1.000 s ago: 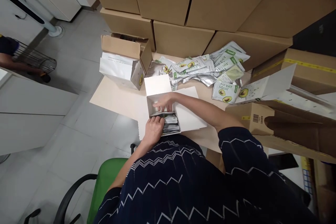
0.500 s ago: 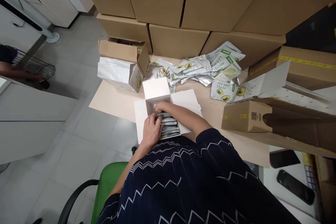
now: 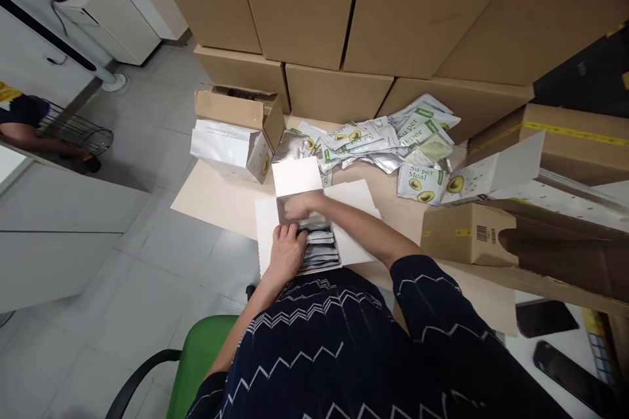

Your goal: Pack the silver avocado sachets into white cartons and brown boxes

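An open white carton (image 3: 296,177) stands at the table's near edge against my body, its flaps folded outward. Silvery pouches (image 3: 322,249) stand in a row on edge in its near part. My left hand (image 3: 286,250) is closed over the left wall, its fingertips inside by the farthest pouches. Reaching across from the right, my right hand (image 3: 302,206) is in the far part of the carton with fingers curled down. The carton and the hand itself hide those fingertips, so what they hold cannot be made out.
Behind the carton lies a heap of avocado-printed pouches (image 3: 366,137). An opened box (image 3: 236,134) stands back left, an open brown carton (image 3: 462,232) right. Stacked cardboard boxes (image 3: 299,16) wall off the back. Two phones (image 3: 546,318) lie lower right; another person's arm (image 3: 44,141) shows far left.
My right hand has lifted a little and drawn its forearm to the right, baring more of the carton's inside. My left hand stays at the left wall. The whole view has shifted slightly downward.
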Demonstrator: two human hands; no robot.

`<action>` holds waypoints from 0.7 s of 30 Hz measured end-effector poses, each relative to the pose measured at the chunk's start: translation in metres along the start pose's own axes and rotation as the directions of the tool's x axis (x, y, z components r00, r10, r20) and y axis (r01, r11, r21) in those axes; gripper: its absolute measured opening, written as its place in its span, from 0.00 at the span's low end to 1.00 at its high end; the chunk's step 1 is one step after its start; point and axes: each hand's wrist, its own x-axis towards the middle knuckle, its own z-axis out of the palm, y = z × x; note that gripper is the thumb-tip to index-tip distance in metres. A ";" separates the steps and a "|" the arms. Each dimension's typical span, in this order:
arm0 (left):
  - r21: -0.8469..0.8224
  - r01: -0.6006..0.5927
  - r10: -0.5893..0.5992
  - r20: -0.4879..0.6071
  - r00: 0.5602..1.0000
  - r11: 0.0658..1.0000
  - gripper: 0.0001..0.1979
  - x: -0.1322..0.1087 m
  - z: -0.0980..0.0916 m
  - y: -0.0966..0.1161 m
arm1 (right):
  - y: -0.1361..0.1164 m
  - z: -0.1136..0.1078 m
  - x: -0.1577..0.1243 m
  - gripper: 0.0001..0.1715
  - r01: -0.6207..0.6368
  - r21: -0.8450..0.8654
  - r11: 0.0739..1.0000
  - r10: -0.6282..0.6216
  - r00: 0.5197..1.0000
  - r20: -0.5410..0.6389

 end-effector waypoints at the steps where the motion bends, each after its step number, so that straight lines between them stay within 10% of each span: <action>1: -0.008 -0.001 0.001 0.001 1.000 1.000 0.11 -0.001 0.000 0.000 | -0.003 -0.016 -0.009 0.15 0.001 0.031 1.000 -0.002 1.000 0.024; 4: -0.029 -0.005 0.005 0.002 1.000 1.000 0.10 -0.002 0.001 0.001 | 0.001 -0.079 -0.034 0.18 0.096 0.180 0.979 -0.054 0.973 -0.223; 7: -0.036 -0.003 0.003 -0.009 1.000 0.999 0.09 -0.004 0.002 0.001 | 0.027 -0.135 -0.035 0.18 0.057 0.102 0.993 0.035 0.686 -0.727; 9: -0.043 0.001 -0.002 -0.024 1.000 0.999 0.09 -0.005 0.003 0.001 | 0.054 -0.154 -0.022 0.18 -0.208 -0.010 0.978 0.114 0.573 -0.812; 12: -0.059 0.008 -0.011 -0.048 0.999 0.998 0.08 -0.006 0.005 0.002 | 0.090 -0.155 0.010 0.29 -0.484 -0.349 0.802 0.149 0.728 -0.669; 15: -0.073 0.016 -0.022 -0.075 0.997 0.997 0.08 -0.006 0.006 0.002 | 0.114 -0.143 0.042 0.44 -0.443 -0.596 0.670 0.148 0.866 -0.478; 21: -0.069 0.029 -0.036 -0.102 0.994 0.997 0.07 -0.010 0.010 0.001 | 0.132 -0.118 0.083 0.50 -0.478 -0.652 0.589 0.218 0.870 -0.442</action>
